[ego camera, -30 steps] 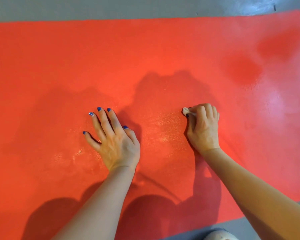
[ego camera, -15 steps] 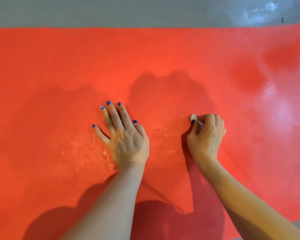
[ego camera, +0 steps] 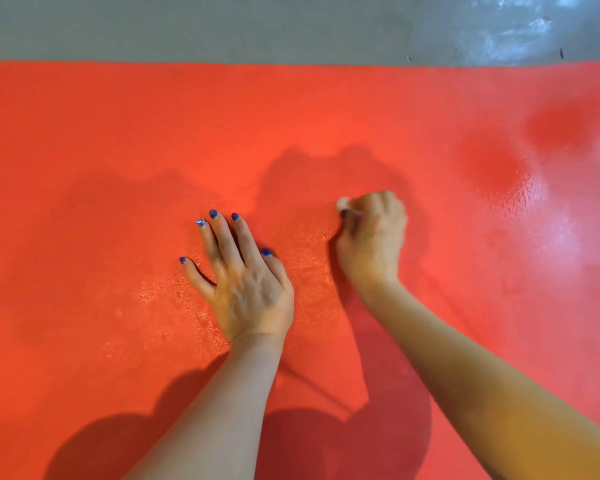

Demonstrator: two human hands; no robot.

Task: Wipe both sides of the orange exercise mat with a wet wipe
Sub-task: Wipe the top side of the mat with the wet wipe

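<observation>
Right hand (ego camera: 373, 237) clenched around a small wadded wet wipe (ego camera: 343, 203), pressing it on the orange exercise mat (ego camera: 118, 133) spread on the grey floor (ego camera: 222, 26); it has slid farther away, extending the stroke; left hand (ego camera: 246, 275) flat, bracing the mat.

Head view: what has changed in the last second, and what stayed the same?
The right hand, gripping the wet wipe, slid back and then away from the person across the orange mat. The camera tilted, showing more grey floor. The left hand stayed flat on the mat.
</observation>
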